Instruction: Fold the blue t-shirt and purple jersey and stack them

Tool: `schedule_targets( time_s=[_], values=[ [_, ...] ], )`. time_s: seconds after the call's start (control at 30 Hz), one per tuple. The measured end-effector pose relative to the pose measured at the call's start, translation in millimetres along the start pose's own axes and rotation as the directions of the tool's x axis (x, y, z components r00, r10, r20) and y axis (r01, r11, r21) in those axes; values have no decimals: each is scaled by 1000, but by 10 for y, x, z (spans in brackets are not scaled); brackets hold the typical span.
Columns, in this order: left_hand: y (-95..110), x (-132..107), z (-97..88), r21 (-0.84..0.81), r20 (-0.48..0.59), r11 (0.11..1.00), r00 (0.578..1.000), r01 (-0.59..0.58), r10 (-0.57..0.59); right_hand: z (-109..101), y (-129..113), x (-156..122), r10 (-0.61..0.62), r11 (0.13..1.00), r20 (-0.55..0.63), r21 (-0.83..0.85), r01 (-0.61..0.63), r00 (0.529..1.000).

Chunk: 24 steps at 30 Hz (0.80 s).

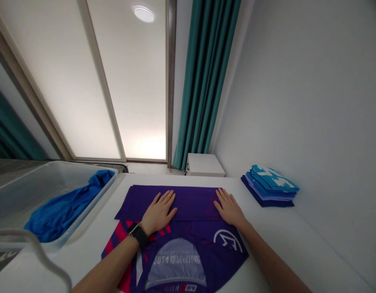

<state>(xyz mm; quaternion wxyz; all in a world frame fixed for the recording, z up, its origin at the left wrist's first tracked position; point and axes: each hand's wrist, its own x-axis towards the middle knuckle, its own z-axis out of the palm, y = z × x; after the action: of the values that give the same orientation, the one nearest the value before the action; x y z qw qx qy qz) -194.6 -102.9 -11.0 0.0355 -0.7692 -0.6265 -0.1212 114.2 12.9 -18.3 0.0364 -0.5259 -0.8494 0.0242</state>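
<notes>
A purple shirt (pixel 194 203) with pink stripes and white print lies on the white table in front of me, its far part folded over into a flat band. My left hand (pixel 159 211) rests flat on that band, left of its middle, fingers spread. Near the band's right end, my right hand (pixel 229 206) also lies flat with its fingers apart. Neither hand grips the cloth. Toward me, the collar and the grey inside of the neck show. A dark watch sits on my left wrist.
A clear plastic bin (pixel 111 181) with a crumpled blue cloth (pixel 62 209) stands at the left. A stack of folded garments (pixel 270 185) lies on the white table (pixel 276 236) by the right wall. Behind the table is a white cabinet (pixel 205 164). A grey cable-like bar (pixel 38 248) crosses the lower left.
</notes>
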Motion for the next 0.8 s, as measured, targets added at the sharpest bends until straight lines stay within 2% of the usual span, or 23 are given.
schedule_targets(
  time_s=[0.17,0.27,0.33,0.43,0.53,0.6,0.8],
  values=[
    [-10,-5,11,-6,-15,1000,1000,3,-3,-34,-8,24,17,1000,8,18,-17,1000],
    [-9,-2,9,-12,-14,1000,1000,3,-3,-67,-104,57,21,999,-66,-31,-23,998],
    [-3,-1,0,-15,-16,1000,1000,3,-3,-75,-224,94,-21,998,-105,-54,15,994],
    [9,-4,-18,-14,-4,1000,1000,8,-8,-53,-423,164,-90,996,-76,-14,89,993],
    [12,-10,-23,-15,-3,1000,1000,10,-10,-11,-511,215,-94,995,-22,18,94,995],
    [8,-12,-14,-19,-16,1000,1000,7,-7,11,-464,223,-60,998,-13,-1,60,998],
    [2,-8,4,-22,-20,1000,1000,8,-8,20,-118,205,72,996,-10,-54,-72,997]
  ],
)
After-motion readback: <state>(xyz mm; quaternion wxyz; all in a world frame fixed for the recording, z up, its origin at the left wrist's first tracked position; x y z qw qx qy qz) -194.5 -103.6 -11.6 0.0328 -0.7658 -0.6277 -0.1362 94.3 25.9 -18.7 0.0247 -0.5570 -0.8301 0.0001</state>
